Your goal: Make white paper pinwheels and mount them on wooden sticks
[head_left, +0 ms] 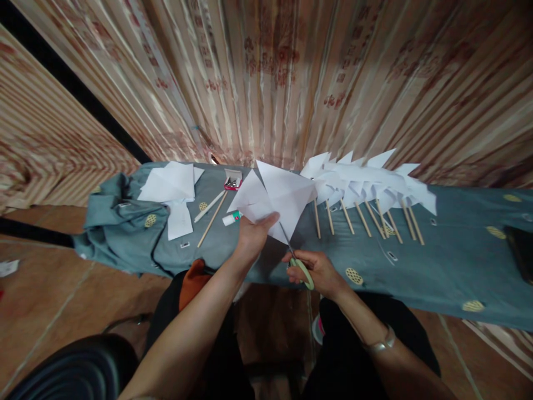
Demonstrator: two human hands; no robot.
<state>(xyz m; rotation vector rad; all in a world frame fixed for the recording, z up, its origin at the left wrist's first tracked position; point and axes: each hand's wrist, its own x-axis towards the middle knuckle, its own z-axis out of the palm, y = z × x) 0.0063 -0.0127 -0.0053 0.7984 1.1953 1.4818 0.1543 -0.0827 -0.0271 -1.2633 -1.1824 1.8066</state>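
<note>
My left hand (255, 236) pinches a white paper sheet (287, 194) by its lower left side, thumb on top. A slit splits the sheet's upper left part, and crease lines cross its surface. In my right hand (318, 271) is a pair of scissors (306, 273) with pale green handles. Their blades meet the lower edge of the sheet; how far apart the blades stand is hard to make out. Right of the sheet lies a row of white paper pinwheels (366, 183) on wooden sticks, overlapping one another.
Left on the cloth-covered table (458, 244) lie a stack of white paper (169, 183), a smaller paper piece (180, 219), a wooden stick (212, 219), a white pen-like stick (208, 207), a glue stick (231, 218) and a small red box (233, 180) of metal pins. A dark phone-like object (520, 253) is far right.
</note>
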